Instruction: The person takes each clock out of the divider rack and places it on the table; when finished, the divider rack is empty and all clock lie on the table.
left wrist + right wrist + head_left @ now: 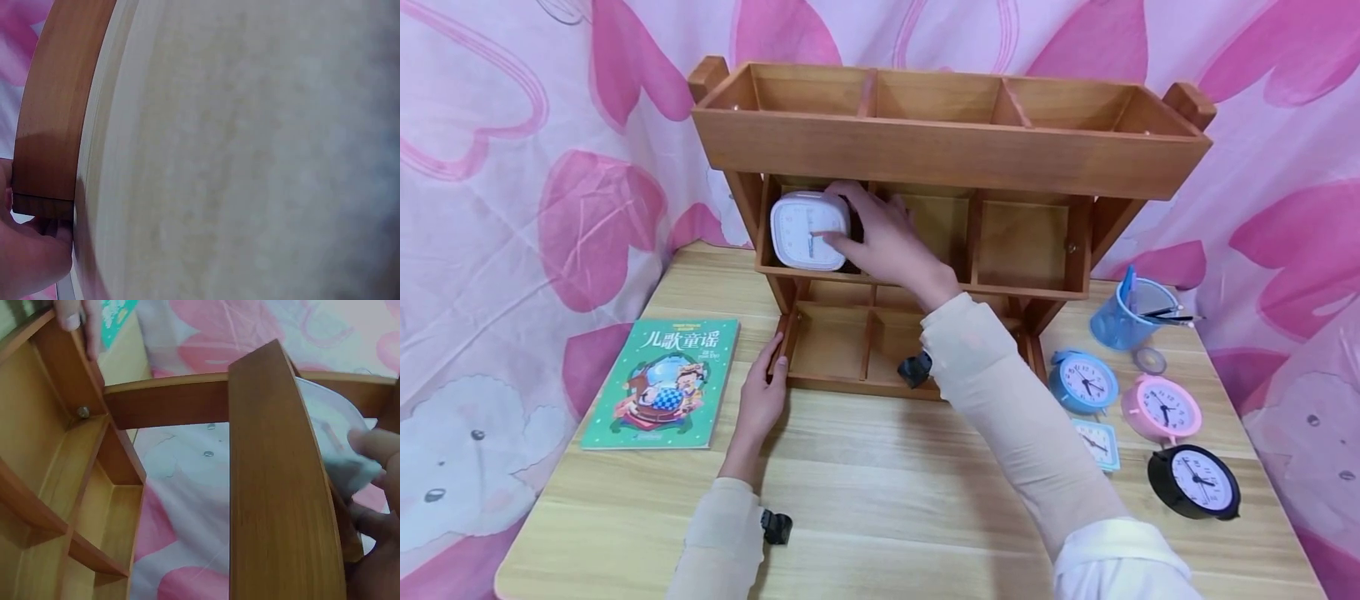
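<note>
My right hand (891, 237) grips a white alarm clock (805, 233) with rounded corners by its right side, thumb at the front. The clock stands in the left compartment of the middle tier of a brown wooden shelf (947, 150). In the right wrist view the clock (328, 422) shows behind the tier's front board, partly hidden by it. Low on the left, my left hand (763, 404) holds the front corner of the shelf's bottom tier. The left wrist view shows that hand (34, 256) around the end of the board (53, 144).
On the right of the table (865, 492) stand a blue clock (1084, 382), a pink clock (1163, 408), a black clock (1195, 482) and a light blue square clock (1097, 444), partly behind my sleeve. Behind them is a blue pen cup (1123, 321). A green book (662, 383) lies left.
</note>
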`<state>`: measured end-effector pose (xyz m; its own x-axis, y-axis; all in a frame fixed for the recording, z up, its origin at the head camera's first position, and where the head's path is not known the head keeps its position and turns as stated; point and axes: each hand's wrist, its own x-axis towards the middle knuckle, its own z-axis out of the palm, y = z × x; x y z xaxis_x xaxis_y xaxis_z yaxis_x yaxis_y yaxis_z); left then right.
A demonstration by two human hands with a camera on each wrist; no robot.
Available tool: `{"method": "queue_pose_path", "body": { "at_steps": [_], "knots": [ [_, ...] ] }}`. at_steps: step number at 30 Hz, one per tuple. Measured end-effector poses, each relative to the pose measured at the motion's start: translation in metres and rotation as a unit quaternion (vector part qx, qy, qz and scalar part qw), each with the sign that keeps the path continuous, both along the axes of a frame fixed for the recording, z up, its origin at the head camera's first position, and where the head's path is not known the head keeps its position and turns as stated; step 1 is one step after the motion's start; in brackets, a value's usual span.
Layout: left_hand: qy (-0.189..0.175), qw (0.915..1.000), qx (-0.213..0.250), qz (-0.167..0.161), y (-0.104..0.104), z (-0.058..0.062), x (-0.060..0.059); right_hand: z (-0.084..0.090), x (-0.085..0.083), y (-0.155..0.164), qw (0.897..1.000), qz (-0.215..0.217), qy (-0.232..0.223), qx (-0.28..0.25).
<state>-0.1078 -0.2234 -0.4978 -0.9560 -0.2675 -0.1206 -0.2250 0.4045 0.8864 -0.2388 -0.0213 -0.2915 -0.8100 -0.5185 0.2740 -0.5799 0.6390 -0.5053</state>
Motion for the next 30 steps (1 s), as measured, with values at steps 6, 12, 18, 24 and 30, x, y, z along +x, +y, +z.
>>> {"method": "queue_pose_path", "body": {
  "at_steps": [6, 12, 18, 24, 30],
  "knots": [
    [0.005, 1.0000, 0.002, 0.000, 0.001, 0.000, 0.000, -0.007, -0.001, 0.004, 0.988, 0.016, -0.032, -0.152],
    [0.001, 1.0000, 0.004, -0.003, 0.002, 0.000, 0.001, -0.007, 0.007, 0.010, 0.952, 0.013, -0.081, -0.294],
    [0.004, 1.0000, 0.002, -0.001, 0.001, 0.000, 0.000, -0.004, 0.030, 0.030, 0.915, 0.030, -0.110, -0.387],
    [0.007, 1.0000, 0.000, -0.005, 0.004, -0.001, -0.001, -0.027, 0.070, 0.076, 0.875, 0.021, -0.190, -0.445],
    [0.003, 1.0000, -0.005, -0.001, 0.003, 0.000, 0.001, -0.061, 0.106, 0.137, 0.889, -0.047, -0.192, -0.414]
  ]
}}
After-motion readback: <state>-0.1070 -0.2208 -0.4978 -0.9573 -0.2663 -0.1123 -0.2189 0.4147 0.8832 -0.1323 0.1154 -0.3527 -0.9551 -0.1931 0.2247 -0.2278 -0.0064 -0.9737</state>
